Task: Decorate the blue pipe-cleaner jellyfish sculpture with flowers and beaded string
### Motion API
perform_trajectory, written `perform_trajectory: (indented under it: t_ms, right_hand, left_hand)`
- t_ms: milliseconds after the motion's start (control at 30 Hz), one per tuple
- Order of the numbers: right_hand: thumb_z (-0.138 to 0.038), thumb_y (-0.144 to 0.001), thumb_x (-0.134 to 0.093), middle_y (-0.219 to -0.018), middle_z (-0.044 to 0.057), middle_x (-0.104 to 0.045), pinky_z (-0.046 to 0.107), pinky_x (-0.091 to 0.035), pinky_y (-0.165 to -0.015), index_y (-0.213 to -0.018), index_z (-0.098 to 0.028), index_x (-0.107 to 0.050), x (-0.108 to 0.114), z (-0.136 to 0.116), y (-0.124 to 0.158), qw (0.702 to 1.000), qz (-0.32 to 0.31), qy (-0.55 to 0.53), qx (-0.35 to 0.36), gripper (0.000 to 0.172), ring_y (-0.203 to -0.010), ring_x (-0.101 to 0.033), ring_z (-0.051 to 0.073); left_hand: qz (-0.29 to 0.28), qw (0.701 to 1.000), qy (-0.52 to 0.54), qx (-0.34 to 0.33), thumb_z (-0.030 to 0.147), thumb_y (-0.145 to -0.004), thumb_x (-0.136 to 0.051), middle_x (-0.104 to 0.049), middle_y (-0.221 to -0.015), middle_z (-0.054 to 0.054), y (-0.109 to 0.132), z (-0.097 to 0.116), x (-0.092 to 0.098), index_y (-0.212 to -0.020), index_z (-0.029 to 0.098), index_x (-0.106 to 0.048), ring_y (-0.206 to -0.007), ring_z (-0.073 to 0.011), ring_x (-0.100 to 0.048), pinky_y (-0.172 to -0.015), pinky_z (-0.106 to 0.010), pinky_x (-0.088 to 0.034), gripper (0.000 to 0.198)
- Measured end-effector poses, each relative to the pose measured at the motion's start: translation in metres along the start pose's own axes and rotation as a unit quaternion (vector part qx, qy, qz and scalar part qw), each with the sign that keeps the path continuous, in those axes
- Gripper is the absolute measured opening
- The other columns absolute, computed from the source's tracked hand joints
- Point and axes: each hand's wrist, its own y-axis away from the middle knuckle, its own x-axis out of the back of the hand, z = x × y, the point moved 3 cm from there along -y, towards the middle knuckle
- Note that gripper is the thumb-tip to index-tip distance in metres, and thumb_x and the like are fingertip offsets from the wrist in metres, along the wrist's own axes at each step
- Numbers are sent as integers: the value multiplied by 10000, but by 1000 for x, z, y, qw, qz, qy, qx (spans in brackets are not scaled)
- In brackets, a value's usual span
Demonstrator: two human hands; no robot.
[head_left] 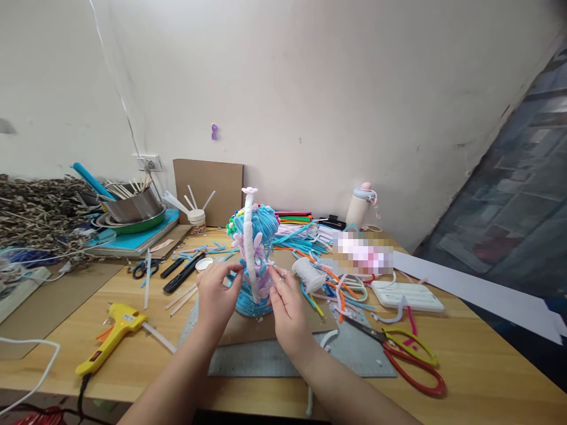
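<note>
In the middle of the desk stands a pipe-cleaner craft (261, 227), upright, with fluffy blue coils above and below, pink-lilac pieces at its waist and small coloured bits near the top. A thick white curved stem (248, 236) runs up its front to a pale flower-like tip. My left hand (217, 295) is closed at the craft's left side, thumb and index finger pinching at its lilac and blue middle. From the right, my right hand (287, 304) presses its fingers together against the lilac part. Whatever small piece lies under the fingertips is hidden.
A cutting mat (252, 360) and cardboard lie beneath. To the left are a yellow glue gun (113, 333), a black utility knife (188, 273) and small scissors (145, 268). Rightward lie a clear spool (309, 274), loose pipe cleaners, large red-and-yellow scissors (411, 354) and a white case (407, 295).
</note>
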Motion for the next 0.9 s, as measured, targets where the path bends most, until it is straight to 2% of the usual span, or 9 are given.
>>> perform_trajectory:
  t_ms: [100,233,533,633,733,900]
  right_hand:
    - [-247,-960,-374,-1389,100,-489,436,-381,-1095,-1346,-229,-524,-1,0,-1,1000,-2,13,1,414,-1298,-445,223]
    - [-238,-934,-426,-1379,90,-523,451,-385,-1092,-1300,-233,-574,-1,-3,-6,999,-16,33,-4,395,-1291,-468,237]
    - [-226,-910,-430,-1243,88,-635,432,-464,-1013,-1247,-227,-622,4,-12,-19,999,-29,20,-20,388,-1115,-608,225]
    - [-241,-907,-430,-1268,99,-617,435,-430,-1049,-1258,-199,-613,5,-12,-16,999,-30,29,-31,398,-1190,-560,234]
    - [-263,-915,-428,-1282,122,-602,423,-454,-1025,-1261,-167,-610,7,-11,-10,998,-18,31,-45,402,-1252,-507,247]
    - [-278,-940,-421,-1167,101,-656,398,-521,-921,-1275,-231,-600,7,-11,2,1000,-4,-2,0,383,-1102,-600,232]
  left_hand:
    - [23,999,-36,-10,232,-792,-617,-723,-812,-6,1,3,5,-773,223,-659,-832,-209,-638,-812,-351,-396,47]
    - [37,997,-68,20,261,-779,-620,-716,-801,-9,5,1,13,-758,230,-659,-848,-229,-635,-834,-373,-378,54]
    - [25,994,8,102,334,-770,-599,-703,-782,-18,9,-15,37,-781,208,-653,-782,-212,-655,-765,-331,-466,138]
    - [29,992,3,126,340,-767,-604,-706,-801,-26,8,-25,44,-787,205,-654,-793,-217,-653,-776,-335,-468,145]
    - [34,987,9,154,352,-772,-610,-698,-797,-27,8,-34,48,-805,205,-655,-790,-212,-645,-780,-328,-466,156]
    - [44,982,23,182,367,-772,-617,-676,-794,-14,11,-38,55,-821,213,-651,-790,-204,-626,-775,-319,-459,165]
